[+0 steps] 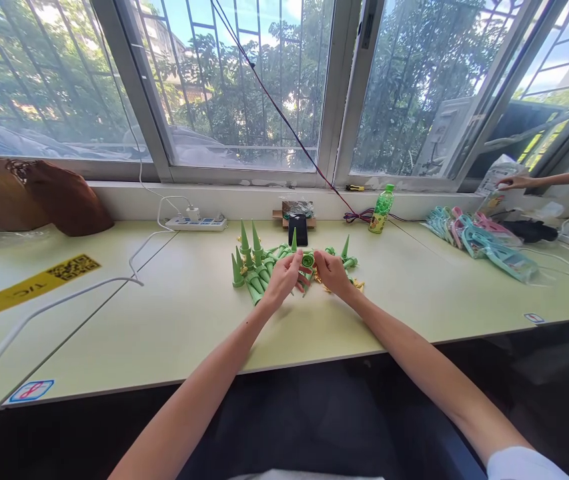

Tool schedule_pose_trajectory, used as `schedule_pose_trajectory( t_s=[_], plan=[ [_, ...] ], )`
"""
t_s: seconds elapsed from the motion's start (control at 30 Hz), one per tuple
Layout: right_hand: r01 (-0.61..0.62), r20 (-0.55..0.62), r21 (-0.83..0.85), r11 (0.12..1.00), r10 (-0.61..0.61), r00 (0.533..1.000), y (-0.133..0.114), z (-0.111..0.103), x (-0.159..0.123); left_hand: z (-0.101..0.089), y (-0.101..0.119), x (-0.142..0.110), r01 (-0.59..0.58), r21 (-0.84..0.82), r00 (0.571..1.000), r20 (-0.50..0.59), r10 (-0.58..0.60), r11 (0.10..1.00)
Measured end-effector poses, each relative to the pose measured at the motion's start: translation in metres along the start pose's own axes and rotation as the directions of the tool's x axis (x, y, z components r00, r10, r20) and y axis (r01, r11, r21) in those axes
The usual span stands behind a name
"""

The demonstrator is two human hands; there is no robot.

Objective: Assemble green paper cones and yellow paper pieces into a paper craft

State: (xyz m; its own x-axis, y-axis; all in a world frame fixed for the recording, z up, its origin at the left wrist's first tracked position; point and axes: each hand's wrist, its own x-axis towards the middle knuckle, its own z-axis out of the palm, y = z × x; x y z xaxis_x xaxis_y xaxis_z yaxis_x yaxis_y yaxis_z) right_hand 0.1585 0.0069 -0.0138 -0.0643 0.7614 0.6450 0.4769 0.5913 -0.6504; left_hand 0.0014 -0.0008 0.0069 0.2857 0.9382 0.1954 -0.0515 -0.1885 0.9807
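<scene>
My left hand (283, 277) is closed around a green plastic cone-shaped piece, whose round open end (307, 261) faces me. Close to that end, on the right, my right hand (333, 273) has its fingers pinched together; what they hold is too small to make out. Green cones (259, 270) lie and stand in a pile beside and behind my left hand. Another upright green cone (345, 248) rises behind my right hand. Small yellow pieces (358, 285) lie partly hidden beneath my right hand.
A black phone (297, 231) leans at the back, with a green-capped bottle (381, 210) to its right. A power strip (197, 223) with a white cable sits back left. Bagged pastel hangers (497, 250) lie at right, near another person's hand (514, 182).
</scene>
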Motion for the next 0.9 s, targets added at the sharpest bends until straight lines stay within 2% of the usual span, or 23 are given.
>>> schedule_pose_trajectory(
  t_s=[0.2,0.5,0.77,0.9],
  plan=[
    [0.02,0.005,0.021,1.0,-0.02,1.0,0.0016,0.001,0.001,-0.0014,0.0022,-0.0018,-0.045,0.046,0.999,0.025,0.044,0.998],
    [-0.021,0.006,-0.006,1.0,0.021,1.0,0.0063,0.0005,0.0015,-0.0017,0.0041,-0.006,-0.147,0.301,0.989,0.038,0.142,0.942],
    [-0.029,0.005,-0.041,0.999,0.029,1.0,0.0037,-0.0004,0.0026,-0.0004,0.0016,-0.0074,-0.335,0.455,0.937,0.065,0.344,0.825],
    [-0.031,0.024,-0.039,0.999,0.032,0.999,0.0043,0.0003,0.0026,-0.0013,-0.0027,-0.0057,-0.374,0.489,0.92,0.091,0.38,0.788]
  ],
)
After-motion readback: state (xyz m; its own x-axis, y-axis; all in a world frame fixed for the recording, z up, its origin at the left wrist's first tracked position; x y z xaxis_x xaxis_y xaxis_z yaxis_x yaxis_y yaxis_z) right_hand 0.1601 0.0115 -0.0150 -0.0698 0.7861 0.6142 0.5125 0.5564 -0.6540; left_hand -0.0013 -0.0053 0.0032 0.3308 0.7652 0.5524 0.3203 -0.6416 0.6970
